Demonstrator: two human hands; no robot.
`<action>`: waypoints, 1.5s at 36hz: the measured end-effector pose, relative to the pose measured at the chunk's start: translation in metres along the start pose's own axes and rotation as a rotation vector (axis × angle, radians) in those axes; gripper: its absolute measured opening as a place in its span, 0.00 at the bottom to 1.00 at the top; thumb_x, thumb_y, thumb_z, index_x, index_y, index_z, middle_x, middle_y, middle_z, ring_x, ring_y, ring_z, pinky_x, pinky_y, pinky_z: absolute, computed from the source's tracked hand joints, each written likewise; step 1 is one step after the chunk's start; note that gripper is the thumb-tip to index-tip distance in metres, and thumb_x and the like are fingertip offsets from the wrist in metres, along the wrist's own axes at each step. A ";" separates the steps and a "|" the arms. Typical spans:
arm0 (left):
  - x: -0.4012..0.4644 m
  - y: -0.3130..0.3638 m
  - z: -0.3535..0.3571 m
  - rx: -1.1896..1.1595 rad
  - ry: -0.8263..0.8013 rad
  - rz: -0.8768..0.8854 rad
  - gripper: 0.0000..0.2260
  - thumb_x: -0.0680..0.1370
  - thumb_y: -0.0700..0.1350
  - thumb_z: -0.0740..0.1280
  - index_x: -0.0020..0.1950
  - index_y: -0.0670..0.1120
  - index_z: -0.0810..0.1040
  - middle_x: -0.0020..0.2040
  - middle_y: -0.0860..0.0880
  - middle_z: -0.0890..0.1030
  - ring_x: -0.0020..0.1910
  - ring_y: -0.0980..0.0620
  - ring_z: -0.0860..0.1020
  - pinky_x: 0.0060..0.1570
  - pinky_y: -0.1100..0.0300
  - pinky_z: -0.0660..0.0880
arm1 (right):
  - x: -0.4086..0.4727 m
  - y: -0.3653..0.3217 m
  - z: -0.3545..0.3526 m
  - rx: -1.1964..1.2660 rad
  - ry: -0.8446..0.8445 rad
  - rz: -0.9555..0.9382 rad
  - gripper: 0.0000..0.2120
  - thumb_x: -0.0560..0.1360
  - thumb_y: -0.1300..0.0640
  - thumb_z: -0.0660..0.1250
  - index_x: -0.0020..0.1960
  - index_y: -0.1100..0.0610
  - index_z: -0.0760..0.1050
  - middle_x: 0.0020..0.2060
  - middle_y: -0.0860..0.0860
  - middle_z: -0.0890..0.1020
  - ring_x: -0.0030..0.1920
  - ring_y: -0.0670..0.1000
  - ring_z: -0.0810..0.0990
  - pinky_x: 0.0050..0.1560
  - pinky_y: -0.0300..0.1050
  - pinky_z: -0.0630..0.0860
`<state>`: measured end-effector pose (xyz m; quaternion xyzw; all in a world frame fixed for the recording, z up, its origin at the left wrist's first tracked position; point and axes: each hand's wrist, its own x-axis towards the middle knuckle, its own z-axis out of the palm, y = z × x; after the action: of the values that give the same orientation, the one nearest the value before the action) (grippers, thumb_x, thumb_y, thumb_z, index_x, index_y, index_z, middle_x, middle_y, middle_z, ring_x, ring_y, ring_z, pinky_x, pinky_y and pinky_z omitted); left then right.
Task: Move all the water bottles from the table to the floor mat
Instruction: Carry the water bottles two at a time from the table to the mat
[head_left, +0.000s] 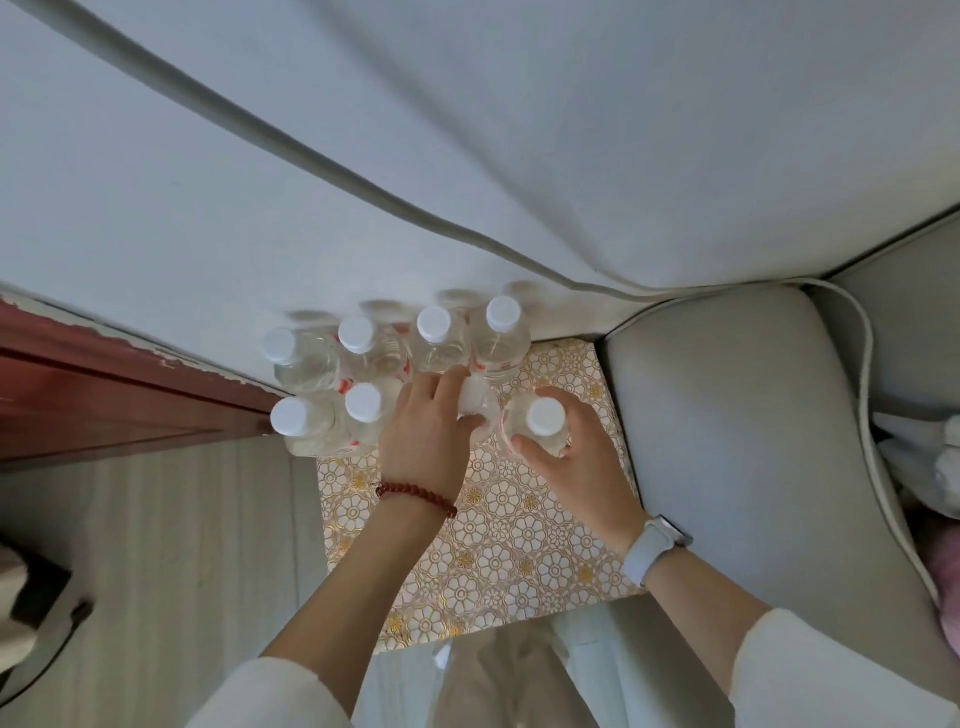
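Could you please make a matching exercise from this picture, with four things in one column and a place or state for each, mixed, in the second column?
Things:
1. left hand
2. right hand
3. floor mat
4. back row of bottles

Places or states:
A. wears a pale wristband and grips a white-capped bottle
B. stands upright against the white wall, untouched
C. lies under the bottles, flower pattern in gold
D. wears a red bead bracelet, fingers around a bottle whose cap is hidden

Pairs: 1-D, 2-A, 3-C, 4-B
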<state>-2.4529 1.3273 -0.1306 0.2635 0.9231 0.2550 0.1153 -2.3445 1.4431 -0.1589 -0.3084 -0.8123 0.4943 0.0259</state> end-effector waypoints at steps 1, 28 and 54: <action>0.002 -0.002 0.000 0.016 0.005 0.034 0.18 0.69 0.40 0.72 0.58 0.42 0.75 0.50 0.42 0.79 0.51 0.41 0.76 0.41 0.53 0.72 | 0.001 0.000 0.001 0.009 0.020 0.004 0.21 0.71 0.51 0.70 0.61 0.47 0.67 0.56 0.44 0.71 0.59 0.45 0.70 0.53 0.38 0.73; -0.003 -0.034 0.004 0.429 0.183 0.208 0.22 0.66 0.46 0.74 0.58 0.48 0.74 0.49 0.52 0.82 0.55 0.46 0.78 0.63 0.35 0.61 | 0.028 -0.028 0.021 -0.009 0.060 0.031 0.24 0.70 0.52 0.71 0.62 0.50 0.66 0.62 0.51 0.68 0.52 0.42 0.67 0.39 0.27 0.67; -0.251 -0.064 -0.175 -0.053 0.453 -0.616 0.16 0.77 0.48 0.60 0.65 0.47 0.70 0.65 0.45 0.71 0.63 0.43 0.67 0.60 0.49 0.63 | -0.166 -0.219 0.062 -0.145 -0.550 -0.236 0.14 0.79 0.55 0.55 0.62 0.58 0.71 0.59 0.51 0.77 0.61 0.48 0.74 0.56 0.38 0.68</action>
<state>-2.3317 1.0722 0.0023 -0.0921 0.9543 0.2841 -0.0134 -2.3362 1.2362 0.0324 -0.0676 -0.8522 0.4935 -0.1599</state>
